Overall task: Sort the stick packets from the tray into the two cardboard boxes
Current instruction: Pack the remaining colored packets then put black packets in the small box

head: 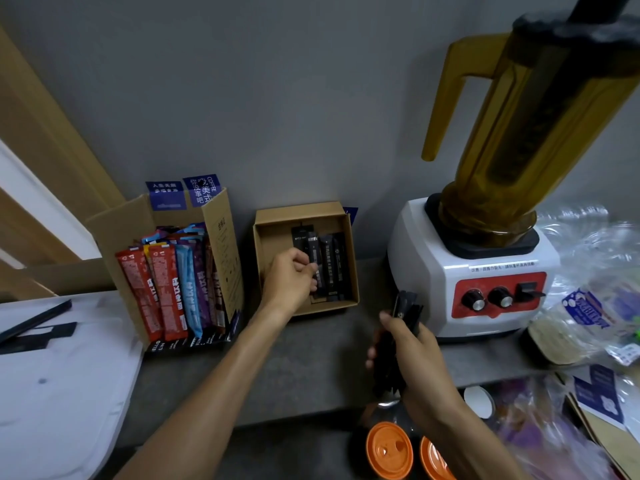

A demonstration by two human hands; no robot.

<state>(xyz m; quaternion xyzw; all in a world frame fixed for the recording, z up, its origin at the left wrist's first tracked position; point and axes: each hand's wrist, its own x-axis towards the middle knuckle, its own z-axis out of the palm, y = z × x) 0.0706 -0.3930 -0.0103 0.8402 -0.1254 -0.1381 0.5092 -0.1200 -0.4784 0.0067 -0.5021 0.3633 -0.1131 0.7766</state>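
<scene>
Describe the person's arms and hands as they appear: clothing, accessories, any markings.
Both forearms are bare as far as the picture's lower edge, with no sleeve visible. The left hand and right hand wear no gloves. No watch, bracelet or ring shows, and no markings can be made out.

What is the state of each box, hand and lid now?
Tall cardboard box: open, colourful packets upright inside.
Small cardboard box: open, black packets inside.
Left hand: in the small box, pinching a black packet.
Right hand: gripping a black packet bundle.
Orange lids: closed.
</scene>
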